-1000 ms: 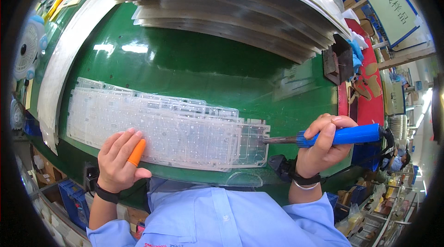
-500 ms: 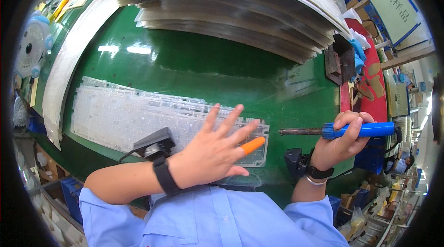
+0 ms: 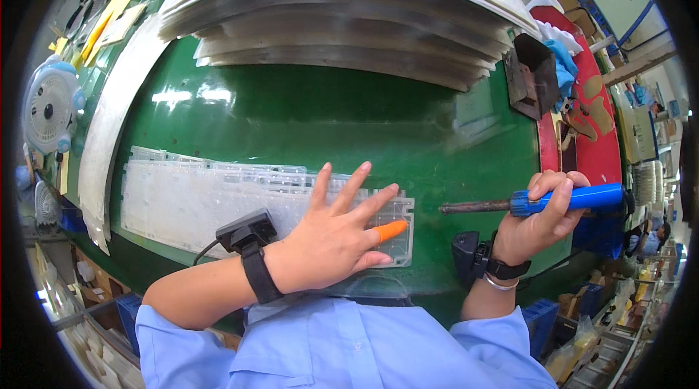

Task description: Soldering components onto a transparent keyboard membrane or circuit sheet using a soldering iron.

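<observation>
Fingers spread, my left hand (image 3: 335, 232) lies over the right part of a translucent plastic sheet (image 3: 175, 203) with rows of small holes and notched edges. Part of a second, similar sheet shows along its far edge. An orange finger cot (image 3: 391, 231) covers one fingertip of this hand. To the right, my right hand (image 3: 547, 214) is closed round the blue handle of a soldering iron (image 3: 595, 197). Its dark metal tip points left and stays apart from the sheet's right end. Both wrists carry black strapped devices.
A tall stack of thin, pale sheets (image 3: 349, 32) stands at the far side of the green table (image 3: 306, 112). A dark metal box (image 3: 531, 76) sits at the far right, by a blue cloth (image 3: 562, 68). At left are a long white strip (image 3: 120, 119) and a small fan (image 3: 51, 106).
The view has shifted slightly, so the stack and fan sit a little differently in it. Both hands keep nearly the same pose, the left still spread on the sheet, the right still gripping the soldering iron.
</observation>
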A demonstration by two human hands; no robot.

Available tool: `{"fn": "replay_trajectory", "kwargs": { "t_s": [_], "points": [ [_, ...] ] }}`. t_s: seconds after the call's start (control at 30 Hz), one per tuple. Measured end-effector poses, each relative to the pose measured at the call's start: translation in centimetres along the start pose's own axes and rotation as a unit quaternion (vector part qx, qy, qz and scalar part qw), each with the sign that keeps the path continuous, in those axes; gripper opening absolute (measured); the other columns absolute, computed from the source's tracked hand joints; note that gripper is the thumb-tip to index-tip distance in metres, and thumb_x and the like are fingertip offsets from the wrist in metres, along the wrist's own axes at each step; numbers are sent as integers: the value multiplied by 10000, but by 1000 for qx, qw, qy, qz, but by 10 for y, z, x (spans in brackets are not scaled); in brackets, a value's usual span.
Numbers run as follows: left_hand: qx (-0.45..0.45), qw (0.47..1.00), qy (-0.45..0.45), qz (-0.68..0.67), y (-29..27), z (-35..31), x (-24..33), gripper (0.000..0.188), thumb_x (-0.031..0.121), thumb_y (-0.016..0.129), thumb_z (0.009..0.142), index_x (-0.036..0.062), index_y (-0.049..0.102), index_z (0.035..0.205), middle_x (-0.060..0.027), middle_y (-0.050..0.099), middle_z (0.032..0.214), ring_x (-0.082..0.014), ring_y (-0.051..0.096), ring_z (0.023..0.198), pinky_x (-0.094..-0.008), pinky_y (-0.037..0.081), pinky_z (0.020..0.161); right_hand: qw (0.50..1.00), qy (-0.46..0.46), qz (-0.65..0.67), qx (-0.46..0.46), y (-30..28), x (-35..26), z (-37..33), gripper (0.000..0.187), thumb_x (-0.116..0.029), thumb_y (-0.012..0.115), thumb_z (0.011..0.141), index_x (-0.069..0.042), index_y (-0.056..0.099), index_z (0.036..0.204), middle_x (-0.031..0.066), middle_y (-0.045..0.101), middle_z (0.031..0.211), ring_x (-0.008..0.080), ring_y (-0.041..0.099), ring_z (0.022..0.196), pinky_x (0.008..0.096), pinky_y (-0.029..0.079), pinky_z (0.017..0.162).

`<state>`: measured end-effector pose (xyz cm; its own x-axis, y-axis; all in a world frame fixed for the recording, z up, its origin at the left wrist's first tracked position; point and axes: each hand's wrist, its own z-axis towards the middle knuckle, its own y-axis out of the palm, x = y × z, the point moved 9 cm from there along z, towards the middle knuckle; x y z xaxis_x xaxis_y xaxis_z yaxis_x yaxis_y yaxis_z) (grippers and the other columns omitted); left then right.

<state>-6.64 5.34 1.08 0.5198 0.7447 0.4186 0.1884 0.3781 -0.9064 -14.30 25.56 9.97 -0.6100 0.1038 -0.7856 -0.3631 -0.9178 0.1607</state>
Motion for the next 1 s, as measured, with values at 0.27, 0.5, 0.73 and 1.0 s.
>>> {"fn": "replay_trajectory", "kwargs": {
  "t_s": [0.27,0.5,0.73,1.0],
  "points": [
    [-60,981,-144,113,-8,-69,-49,630,659,243,845,278,529,1257,-124,227,1459,-456,50,1341,-623,-65,1024,1000,-3,5,1,-1,-4,2,161,-166,474,883,-33,424,958,24,439,570,86,378,522,233,301,511],
    [50,982,-150,101,-74,-67,-57,522,427,568,774,138,549,1208,-139,251,1446,-410,115,1347,-590,81,1054,1000,-9,25,8,2,-5,0,149,-161,480,883,-41,424,950,25,450,573,85,383,517,231,297,501],
    [317,904,-119,262,-181,10,-75,605,412,579,827,76,421,1304,-93,292,1442,-325,159,1362,-469,157,1094,1000,13,24,-5,-7,11,0,116,-122,472,901,-46,418,970,25,470,595,80,408,523,221,322,498],
    [319,887,-67,327,-220,42,-86,161,124,604,818,45,631,956,-91,598,1127,-259,499,1145,-515,266,1028,998,40,43,-10,-7,14,-1,100,-90,481,896,-41,422,961,27,480,608,88,449,517,221,350,496]
  ]
}}
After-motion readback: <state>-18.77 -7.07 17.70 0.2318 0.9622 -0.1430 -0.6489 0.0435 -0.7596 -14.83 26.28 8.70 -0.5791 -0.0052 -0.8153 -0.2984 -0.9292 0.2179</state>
